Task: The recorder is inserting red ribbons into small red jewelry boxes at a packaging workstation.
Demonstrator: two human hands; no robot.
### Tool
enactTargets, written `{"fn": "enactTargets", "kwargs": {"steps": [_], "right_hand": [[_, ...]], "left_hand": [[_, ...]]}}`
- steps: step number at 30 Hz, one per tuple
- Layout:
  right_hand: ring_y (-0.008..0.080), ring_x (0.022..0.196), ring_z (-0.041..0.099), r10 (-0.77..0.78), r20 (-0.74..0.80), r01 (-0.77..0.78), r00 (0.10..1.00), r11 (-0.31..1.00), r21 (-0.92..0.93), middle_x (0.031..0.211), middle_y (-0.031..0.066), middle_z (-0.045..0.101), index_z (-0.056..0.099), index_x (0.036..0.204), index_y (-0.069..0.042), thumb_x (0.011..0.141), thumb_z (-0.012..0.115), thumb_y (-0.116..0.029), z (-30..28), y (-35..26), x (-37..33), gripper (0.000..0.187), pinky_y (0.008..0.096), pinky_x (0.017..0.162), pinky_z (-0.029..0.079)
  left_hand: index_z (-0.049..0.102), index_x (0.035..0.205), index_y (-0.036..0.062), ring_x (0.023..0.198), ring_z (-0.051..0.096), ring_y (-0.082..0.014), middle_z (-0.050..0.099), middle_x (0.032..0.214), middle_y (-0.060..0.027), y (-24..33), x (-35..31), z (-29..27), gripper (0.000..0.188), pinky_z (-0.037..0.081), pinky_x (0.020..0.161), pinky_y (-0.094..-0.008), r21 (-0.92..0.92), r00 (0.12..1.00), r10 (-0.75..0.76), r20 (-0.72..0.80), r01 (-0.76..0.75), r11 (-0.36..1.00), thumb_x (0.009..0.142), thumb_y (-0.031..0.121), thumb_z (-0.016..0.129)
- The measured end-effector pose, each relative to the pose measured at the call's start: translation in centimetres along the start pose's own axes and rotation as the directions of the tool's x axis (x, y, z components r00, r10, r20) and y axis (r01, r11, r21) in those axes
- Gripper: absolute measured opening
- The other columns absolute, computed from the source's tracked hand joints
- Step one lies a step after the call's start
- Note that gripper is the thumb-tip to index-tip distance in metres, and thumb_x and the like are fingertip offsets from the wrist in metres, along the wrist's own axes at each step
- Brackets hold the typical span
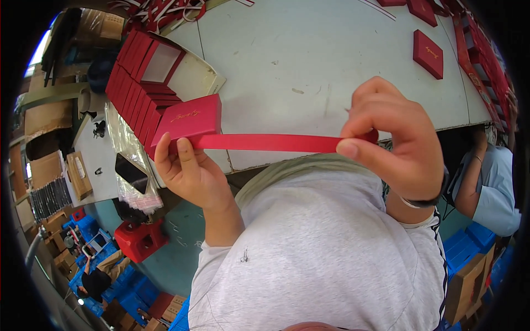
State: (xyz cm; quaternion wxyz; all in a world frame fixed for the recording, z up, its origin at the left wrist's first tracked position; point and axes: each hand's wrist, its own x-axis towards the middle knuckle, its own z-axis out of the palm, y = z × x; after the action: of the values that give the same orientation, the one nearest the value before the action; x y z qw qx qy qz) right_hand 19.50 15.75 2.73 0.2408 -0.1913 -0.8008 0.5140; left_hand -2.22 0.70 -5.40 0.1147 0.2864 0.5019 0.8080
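Note:
A flat red strip (270,142) is stretched nearly level between my two hands, in front of the table's near edge. My left hand (190,174) pinches its left end between thumb and fingers, close against the lower edge of a red box (194,115) with gold lettering on its lid. Whether those fingers also grip the box, I cannot tell. My right hand (400,140) pinches the other end between thumb and forefinger, its remaining fingers curled. Part of the strip's right end is hidden behind that hand.
Rows of red boxes (130,91) stand at the left beside an open white carton (201,71). Another red box (428,54) lies at the back right. Red and white strips (165,14) are heaped at the back. A phone (131,172) lies left; a person's arm (473,176) shows right.

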Motion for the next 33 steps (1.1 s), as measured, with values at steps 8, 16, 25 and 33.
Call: {"fn": "enactTargets", "kwargs": {"steps": [8, 16, 25, 33], "right_hand": [[0.0108, 0.065, 0.042, 0.063, -0.099, -0.074, 0.993, 0.992, -0.107, 0.073, 0.0021, 0.05, 0.062, 0.074, -0.002, 0.076, 0.07, -0.008, -0.1, 2.1, 0.5, 0.01, 0.0231, 0.057, 0.034], [0.0133, 0.069, 0.052, 0.176, -0.094, -0.182, 0.98, 0.981, -0.062, 0.074, 0.0047, 0.056, 0.067, 0.082, -0.004, 0.079, 0.068, -0.017, 0.5, 4.9, 1.1, 0.013, 0.0247, 0.058, 0.042], [0.0115, 0.068, 0.044, 0.096, -0.018, -0.096, 0.995, 0.995, -0.023, 0.072, 0.0017, 0.05, 0.062, 0.074, -0.002, 0.077, 0.069, -0.01, 0.4, 1.4, -0.2, 0.011, 0.0234, 0.06, 0.034], [0.0119, 0.067, 0.052, 0.164, -0.12, -0.171, 0.979, 0.984, -0.048, 0.075, 0.0049, 0.054, 0.066, 0.082, -0.003, 0.08, 0.068, -0.016, 0.2, 4.5, 0.4, 0.013, 0.0228, 0.059, 0.043]], "left_hand": [[0.054, 0.107, 0.0036, 0.097, 0.059, -0.0178, 0.059, 0.105, -0.01, 0.8, -0.1, 0.8, 0.017, 0.05, 0.087, -0.031, -0.019, 0.989, 0.132, -0.073, -0.134, 0.991, 0.091, 0.004, 0.052], [0.055, 0.105, 0.0071, 0.097, 0.059, -0.0187, 0.06, 0.106, -0.0088, 1.2, -0.4, 1.1, 0.014, 0.05, 0.088, -0.032, -0.143, 0.995, 0.074, -0.066, -0.083, 0.986, 0.092, 0.006, 0.051], [0.054, 0.103, 0.0075, 0.096, 0.059, -0.0176, 0.06, 0.104, -0.0086, 0.5, 0.5, 0.6, 0.012, 0.051, 0.087, -0.031, 0.006, 0.977, 0.193, -0.086, -0.193, 0.981, 0.092, 0.007, 0.052], [0.057, 0.1, 0.0079, 0.094, 0.059, -0.0159, 0.061, 0.102, -0.0067, 0.7, 0.0, 1.5, 0.01, 0.05, 0.086, -0.0301, -0.137, 0.993, 0.105, -0.05, -0.111, 0.984, 0.092, 0.006, 0.051]]}}
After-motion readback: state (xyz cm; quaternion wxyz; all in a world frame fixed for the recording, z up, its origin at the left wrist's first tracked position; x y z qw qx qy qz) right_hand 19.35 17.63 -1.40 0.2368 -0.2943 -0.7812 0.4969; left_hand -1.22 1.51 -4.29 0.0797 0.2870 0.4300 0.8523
